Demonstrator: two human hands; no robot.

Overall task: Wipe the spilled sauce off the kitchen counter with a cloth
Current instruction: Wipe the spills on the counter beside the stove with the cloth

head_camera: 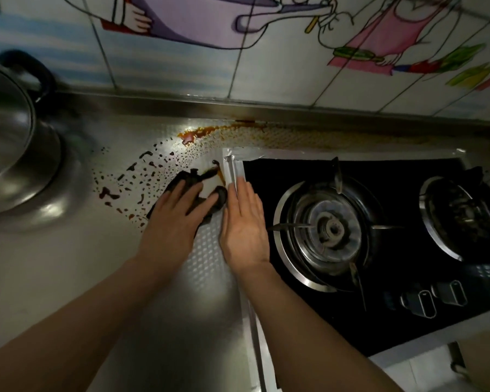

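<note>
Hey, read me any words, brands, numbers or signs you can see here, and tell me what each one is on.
No readable text anywhere in this view.
Wall tiles: cartoon drawings only, no words.
Stove knobs: white outlines, no letters or numbers to be made out.
Pot: no label shows.
</note>
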